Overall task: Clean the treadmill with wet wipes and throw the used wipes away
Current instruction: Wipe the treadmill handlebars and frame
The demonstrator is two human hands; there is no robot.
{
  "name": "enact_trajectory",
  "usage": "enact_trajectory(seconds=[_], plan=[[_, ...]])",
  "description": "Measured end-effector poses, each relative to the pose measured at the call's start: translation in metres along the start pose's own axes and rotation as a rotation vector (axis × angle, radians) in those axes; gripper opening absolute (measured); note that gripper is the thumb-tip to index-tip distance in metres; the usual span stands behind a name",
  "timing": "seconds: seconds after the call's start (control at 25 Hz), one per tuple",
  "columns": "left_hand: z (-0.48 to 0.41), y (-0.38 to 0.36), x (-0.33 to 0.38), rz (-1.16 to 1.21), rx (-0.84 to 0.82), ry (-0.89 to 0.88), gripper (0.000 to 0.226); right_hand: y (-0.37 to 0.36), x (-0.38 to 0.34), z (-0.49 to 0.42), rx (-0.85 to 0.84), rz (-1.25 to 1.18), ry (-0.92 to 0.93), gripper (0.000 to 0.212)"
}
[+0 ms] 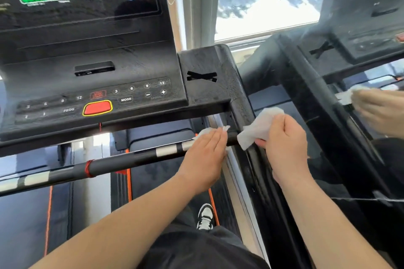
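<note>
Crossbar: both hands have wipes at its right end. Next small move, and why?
Probably slide the left hand with the flat wipe leftward along the crossbar toward the red band: that hand sits at the bar's right end, while the right hand's crumpled wipe touches the side rail.

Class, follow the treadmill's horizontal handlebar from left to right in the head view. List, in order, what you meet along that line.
silver grip plate → red band → second silver grip plate → left hand pressing a flattened wipe → right hand gripping a crumpled wipe
</note>
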State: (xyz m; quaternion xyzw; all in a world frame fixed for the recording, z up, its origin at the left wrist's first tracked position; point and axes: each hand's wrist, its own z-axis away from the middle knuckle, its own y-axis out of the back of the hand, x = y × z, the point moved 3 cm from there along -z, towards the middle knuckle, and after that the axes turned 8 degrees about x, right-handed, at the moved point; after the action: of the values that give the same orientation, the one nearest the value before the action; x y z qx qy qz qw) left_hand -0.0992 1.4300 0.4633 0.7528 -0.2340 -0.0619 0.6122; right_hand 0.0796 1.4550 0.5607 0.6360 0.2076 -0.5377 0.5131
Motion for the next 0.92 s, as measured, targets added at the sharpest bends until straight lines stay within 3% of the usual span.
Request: enact_trajectory(seconds=[0.08,0.16,0.2,0.28,0.4,0.52,0.64,0.76,0.84,0.92], plan=[[0.016,0.010,-0.026,-0.031,-0.022,-0.010,0.059,-0.018,-0.027,0.003,0.030,0.080,0.247,0.036],[0.027,0.019,-0.055,-0.063,-0.127,0.122,0.058,-0.044,-0.048,0.015,0.015,0.330,0.662,0.027],[0.032,0.023,-0.066,-0.069,-0.158,0.182,0.056,-0.064,-0.043,0.024,-0.048,0.459,0.855,0.024],[0.036,0.031,-0.079,-0.061,-0.219,0.243,0.059,-0.099,0.002,0.039,-0.276,0.658,1.056,0.025],[0.043,0.045,-0.096,-0.041,-0.304,0.281,0.059,-0.115,0.046,0.043,-0.526,0.883,0.987,0.042],[0.033,0.048,-0.109,-0.019,-0.459,0.397,0.048,-0.115,0.029,0.031,-0.543,0.996,0.986,0.027],[0.009,0.048,-0.108,-0.030,-0.632,0.503,0.051,-0.138,0.003,0.011,-0.831,1.168,0.759,0.020],[0.021,0.049,-0.102,-0.065,-0.457,0.483,0.037,-0.168,-0.003,0.007,-1.012,1.159,0.619,0.023],[0.047,0.051,-0.096,-0.058,-0.234,0.379,0.030,-0.182,-0.012,0.022,-0.993,1.125,0.684,0.030],[0.072,0.054,-0.106,0.017,-0.120,0.357,0.034,-0.191,-0.020,0.044,-0.969,0.968,0.704,0.031]])
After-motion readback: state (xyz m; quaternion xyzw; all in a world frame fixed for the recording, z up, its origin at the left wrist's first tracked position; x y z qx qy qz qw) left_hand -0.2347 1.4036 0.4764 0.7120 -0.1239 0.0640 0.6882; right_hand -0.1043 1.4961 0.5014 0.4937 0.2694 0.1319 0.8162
